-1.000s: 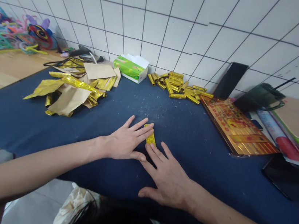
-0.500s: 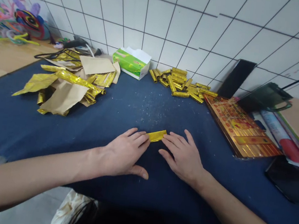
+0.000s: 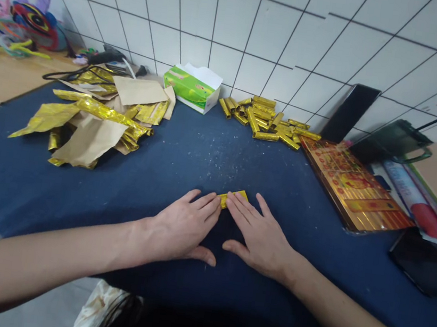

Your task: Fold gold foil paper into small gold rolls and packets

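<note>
A small flat gold strip (image 3: pixel 223 200) lies on the dark blue cloth (image 3: pixel 186 164) in front of me. The fingertips of my left hand (image 3: pixel 188 226) rest at its left end, with the fingers stretched out and the thumb apart. My right hand (image 3: pixel 259 233) lies flat across the strip's middle and right part, fingers extended, hiding some of it. Neither hand is wrapped round anything.
Gold and brown paper sheets (image 3: pixel 93 139) are heaped at the left. Near the wall stand a green tissue box (image 3: pixel 192 87) and several small gold rolls (image 3: pixel 263 117). An orange-gold packet (image 3: pixel 356 187) and a black phone (image 3: pixel 420 260) lie at the right.
My right hand has moved left from the strip's right end onto its middle. My left hand has hardly moved. The view has shifted slightly.
</note>
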`<state>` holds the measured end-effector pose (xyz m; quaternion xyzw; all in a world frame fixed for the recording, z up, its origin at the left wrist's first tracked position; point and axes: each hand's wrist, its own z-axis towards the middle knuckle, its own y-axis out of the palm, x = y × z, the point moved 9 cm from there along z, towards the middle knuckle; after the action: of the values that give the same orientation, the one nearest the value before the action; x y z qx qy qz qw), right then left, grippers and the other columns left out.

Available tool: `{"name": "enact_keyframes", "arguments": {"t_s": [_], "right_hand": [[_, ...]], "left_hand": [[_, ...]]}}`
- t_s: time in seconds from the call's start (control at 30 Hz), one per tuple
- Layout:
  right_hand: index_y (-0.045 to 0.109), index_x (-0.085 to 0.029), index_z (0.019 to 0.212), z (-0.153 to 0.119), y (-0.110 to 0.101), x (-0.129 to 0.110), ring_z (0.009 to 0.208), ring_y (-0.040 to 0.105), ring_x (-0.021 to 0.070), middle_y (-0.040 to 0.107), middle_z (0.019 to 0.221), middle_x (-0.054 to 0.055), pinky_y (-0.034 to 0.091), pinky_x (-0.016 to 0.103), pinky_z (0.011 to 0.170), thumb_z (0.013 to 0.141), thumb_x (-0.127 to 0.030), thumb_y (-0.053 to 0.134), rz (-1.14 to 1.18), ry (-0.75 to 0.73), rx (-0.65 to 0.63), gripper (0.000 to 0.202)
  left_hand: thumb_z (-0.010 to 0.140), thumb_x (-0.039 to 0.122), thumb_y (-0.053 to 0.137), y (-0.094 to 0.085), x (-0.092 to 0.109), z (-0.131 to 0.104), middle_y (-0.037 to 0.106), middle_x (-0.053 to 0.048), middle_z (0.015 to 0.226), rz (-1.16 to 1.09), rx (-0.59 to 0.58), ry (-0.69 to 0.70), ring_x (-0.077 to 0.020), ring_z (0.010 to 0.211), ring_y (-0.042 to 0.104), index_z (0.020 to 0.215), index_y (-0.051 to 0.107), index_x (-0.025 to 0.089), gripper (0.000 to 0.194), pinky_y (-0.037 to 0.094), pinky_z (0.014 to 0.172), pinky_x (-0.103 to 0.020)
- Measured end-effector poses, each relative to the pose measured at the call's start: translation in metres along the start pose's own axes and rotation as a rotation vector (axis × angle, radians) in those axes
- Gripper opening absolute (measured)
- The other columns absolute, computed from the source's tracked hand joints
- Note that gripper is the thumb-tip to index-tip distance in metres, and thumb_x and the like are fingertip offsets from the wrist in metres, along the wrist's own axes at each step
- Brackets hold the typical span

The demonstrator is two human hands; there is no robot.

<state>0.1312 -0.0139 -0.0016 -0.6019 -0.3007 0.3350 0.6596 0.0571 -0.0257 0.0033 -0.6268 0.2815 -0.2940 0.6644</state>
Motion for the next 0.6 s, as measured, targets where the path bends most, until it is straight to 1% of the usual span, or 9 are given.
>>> {"name": "enact_keyframes", "arguments": {"t_s": [0.13,0.23,0.33,0.47,0.6], "right_hand": [[0.037,-0.007,0.131,-0.001,-0.005,0.009,0.126,0.037,0.0245,0.042,0.135,0.014,0.021,0.053,0.105,0.089,-0.05,0.028,-0.05,0.116,0.045,0.061],[0.042,-0.005,0.127,-0.001,-0.008,0.011,0.122,0.043,0.0253,0.046,0.131,0.015,0.023,0.053,0.104,0.09,-0.048,0.029,-0.08,0.15,0.073,0.059],[0.048,-0.006,0.123,-0.002,-0.014,0.009,0.117,0.047,0.0278,0.052,0.126,0.016,0.022,0.056,0.103,0.09,-0.047,0.031,-0.112,0.154,0.108,0.055],[0.056,-0.009,0.115,-0.004,-0.022,0.0,0.116,0.047,0.0313,0.059,0.118,0.014,0.017,0.06,0.102,0.088,-0.048,0.035,-0.121,0.114,0.143,0.052],[0.057,-0.009,0.112,-0.007,-0.024,-0.017,0.114,0.049,0.0285,0.061,0.115,0.014,0.016,0.058,0.104,0.088,-0.048,0.036,-0.058,-0.016,0.17,0.05]], "left_hand": [[0.074,0.072,0.03,0.0,-0.001,0.001,0.048,-0.019,0.128,-0.002,-0.012,-0.002,-0.0298,0.121,0.04,0.121,0.048,0.006,0.083,0.031,0.098,-0.044],[0.074,0.071,0.031,-0.002,-0.001,0.0,0.048,-0.019,0.128,-0.009,0.002,-0.008,-0.0297,0.122,0.04,0.121,0.048,0.006,0.082,0.03,0.099,-0.045],[0.076,0.068,0.033,-0.003,-0.005,-0.001,0.046,-0.018,0.13,-0.008,0.011,-0.024,-0.0283,0.123,0.039,0.12,0.049,0.007,0.076,0.025,0.102,-0.047],[0.08,0.063,0.034,-0.003,-0.028,0.0,0.041,-0.016,0.135,-0.011,0.018,-0.061,-0.0291,0.127,0.034,0.123,0.046,0.01,0.07,0.018,0.104,-0.051],[0.079,0.065,0.032,0.002,-0.05,0.005,0.038,-0.01,0.138,-0.047,-0.011,0.017,-0.0271,0.133,0.02,0.129,0.041,0.018,0.069,0.014,0.106,-0.049]]}}
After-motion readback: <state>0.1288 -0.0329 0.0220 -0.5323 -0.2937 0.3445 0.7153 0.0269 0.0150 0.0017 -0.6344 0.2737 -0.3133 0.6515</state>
